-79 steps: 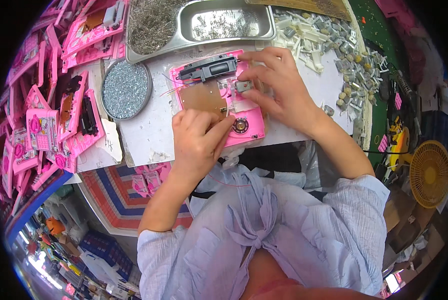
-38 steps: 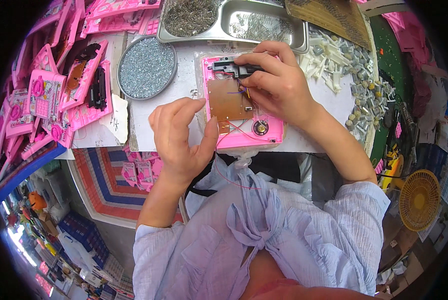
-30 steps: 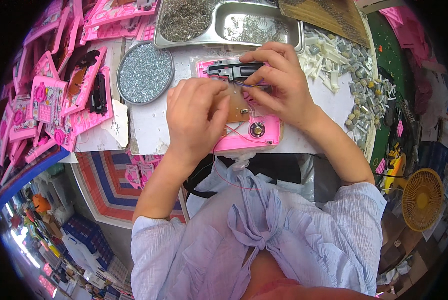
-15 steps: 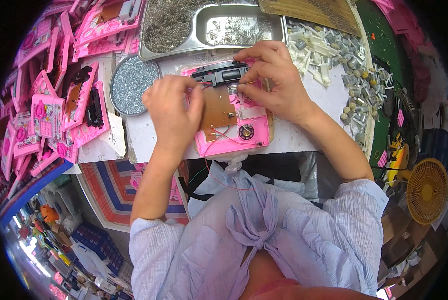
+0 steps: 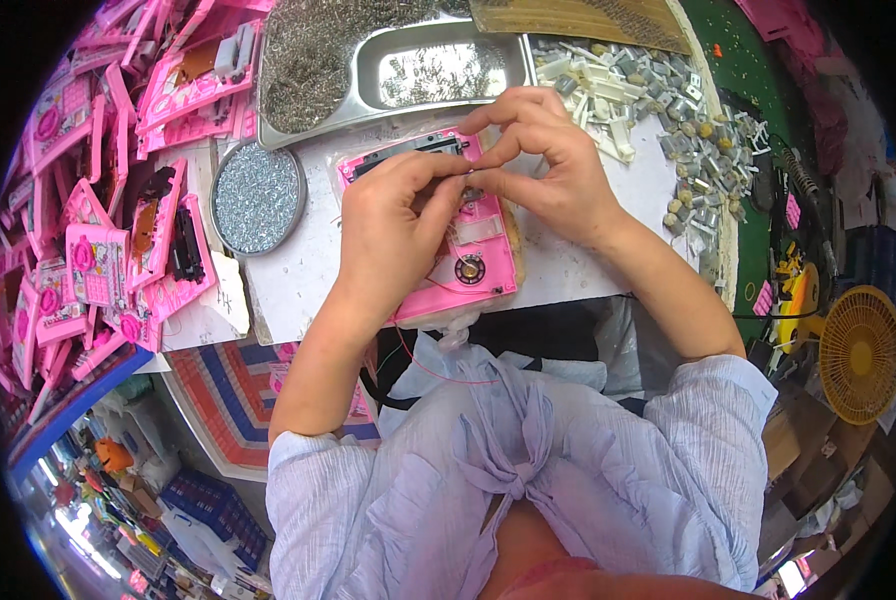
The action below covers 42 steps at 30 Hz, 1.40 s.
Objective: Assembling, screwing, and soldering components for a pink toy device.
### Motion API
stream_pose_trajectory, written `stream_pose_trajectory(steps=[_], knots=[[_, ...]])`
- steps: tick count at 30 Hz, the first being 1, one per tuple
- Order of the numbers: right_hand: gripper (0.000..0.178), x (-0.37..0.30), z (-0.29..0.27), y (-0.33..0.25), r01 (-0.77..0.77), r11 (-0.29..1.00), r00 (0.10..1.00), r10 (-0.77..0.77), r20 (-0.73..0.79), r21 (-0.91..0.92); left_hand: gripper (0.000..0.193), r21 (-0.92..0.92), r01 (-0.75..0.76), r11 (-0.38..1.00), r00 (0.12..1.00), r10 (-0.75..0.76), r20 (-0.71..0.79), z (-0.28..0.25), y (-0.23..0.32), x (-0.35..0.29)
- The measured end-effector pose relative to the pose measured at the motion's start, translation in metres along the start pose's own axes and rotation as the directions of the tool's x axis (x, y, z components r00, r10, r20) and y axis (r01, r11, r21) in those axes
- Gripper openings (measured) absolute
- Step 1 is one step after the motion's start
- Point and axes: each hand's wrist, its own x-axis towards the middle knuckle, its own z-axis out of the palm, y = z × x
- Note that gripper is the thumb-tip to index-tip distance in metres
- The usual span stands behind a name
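A pink plastic toy housing (image 5: 503,240) lies in front of me on the table. It holds a long black plastic part (image 5: 408,150) along its far edge and a small round speaker (image 5: 470,268) near its close right corner. Over its middle, my left hand (image 5: 393,225) is closed in a pinch, covering much of the housing's left side. My right hand (image 5: 548,170) meets it from the right, thumb and forefinger pressed together at the black part's right end. Whatever the fingertips hold is too small to make out. A thin red wire (image 5: 438,375) trails off the near edge.
A round dish of small screws (image 5: 259,198) stands left of the housing. Behind is a metal tray (image 5: 368,108) with small springs. White and grey plastic parts (image 5: 608,100) spread at right. Pink housings (image 5: 98,265) pile up at far left, and a yellow fan (image 5: 860,355) stands right.
My left hand has moved right and closed against my right fingertips, now hiding the brown circuit board. The black part sits lower along the housing's far edge. The whole view has shifted slightly.
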Motion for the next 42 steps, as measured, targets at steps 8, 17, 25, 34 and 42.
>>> stream_pose_trajectory(steps=[8,17,25,34,42], knots=[[0.013,-0.006,0.006,0.002,0.033,0.999,0.999,-0.033,-0.008,-0.004,0.012,-0.035,0.175,0.984,0.984,-0.174,0.026,-0.004,0.003,-0.003],[0.017,0.007,-0.007,0.012,0.332,0.932,0.94,-0.316,0.126,-0.143,0.012,-0.034,0.39,0.92,0.893,-0.369,0.258,-0.017,0.013,0.008],[0.037,-0.112,-0.15,-0.036,-0.446,0.895,0.647,0.334,-0.685,0.016,0.009,-0.039,0.194,0.98,0.978,-0.19,0.088,-0.011,0.01,-0.006],[0.04,-0.195,-0.273,0.024,-0.154,0.833,0.159,0.551,-0.819,0.531,0.01,-0.016,0.06,0.998,0.998,-0.06,0.036,-0.001,-0.003,-0.004],[0.037,-0.248,-0.267,-0.035,-0.01,0.955,0.31,0.284,-0.907,0.295,0.009,-0.089,0.146,0.985,0.989,-0.146,0.008,0.0,-0.001,-0.01]])
